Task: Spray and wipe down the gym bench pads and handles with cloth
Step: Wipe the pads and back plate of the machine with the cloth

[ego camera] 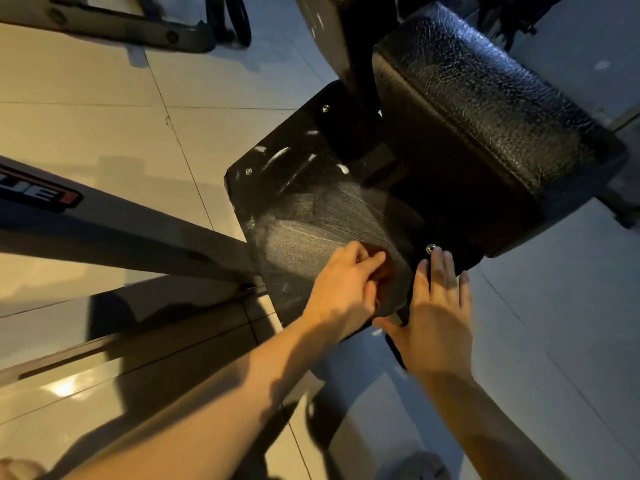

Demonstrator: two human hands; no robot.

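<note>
My left hand (346, 284) squeezes a brown cloth (385, 268) on the streaky black board (311, 209) beside the bench pad (485, 109), and my right hand (437, 318) lies flat, fingers straight, on the board's edge.

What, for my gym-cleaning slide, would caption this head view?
Left hand holds a cloth against the streaked black panel; right hand lies flat on its edge, beside the textured pad.
</note>
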